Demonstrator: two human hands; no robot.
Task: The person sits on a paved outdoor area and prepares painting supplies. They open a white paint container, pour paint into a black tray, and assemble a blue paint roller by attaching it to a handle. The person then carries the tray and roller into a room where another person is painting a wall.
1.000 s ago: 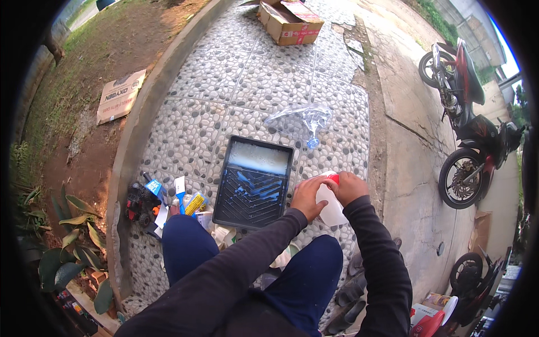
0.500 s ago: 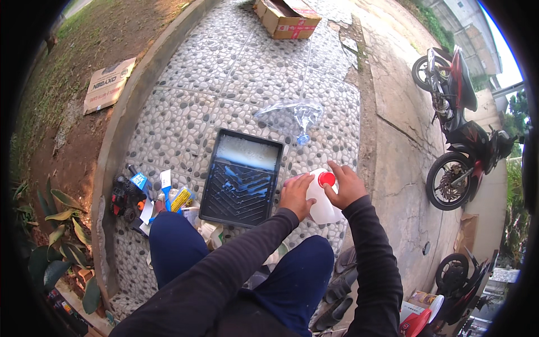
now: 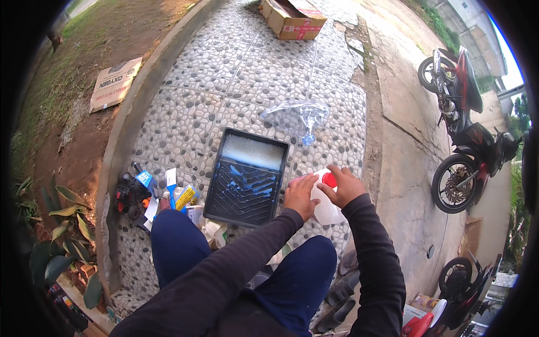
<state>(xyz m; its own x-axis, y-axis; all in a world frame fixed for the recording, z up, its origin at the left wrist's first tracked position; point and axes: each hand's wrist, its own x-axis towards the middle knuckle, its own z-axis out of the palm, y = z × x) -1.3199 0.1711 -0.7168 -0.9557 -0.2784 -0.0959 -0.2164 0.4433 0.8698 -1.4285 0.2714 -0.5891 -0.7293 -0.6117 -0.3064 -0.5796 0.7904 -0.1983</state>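
Note:
My left hand grips the left side of a white translucent plastic jug, fingers curled over it. My right hand is at the jug's red cap, thumb and fingers apart around it; whether the fingertips touch the cap is unclear. Beside the jug lies a black paint tray with pale liquid in its well and blue streaks on its ribs. A crumpled clear plastic bottle lies above the hands.
Tools with blue handles and other items lie left of the tray, against a low kerb. A cardboard box is ahead, flat cardboard on the soil. Shoes sit by my right knee; motorcycles stand on the right.
Since a second ago my right hand has loosened from its closed hold on the cap, its fingers now spread with the cap showing between them. My left hand stays on the jug.

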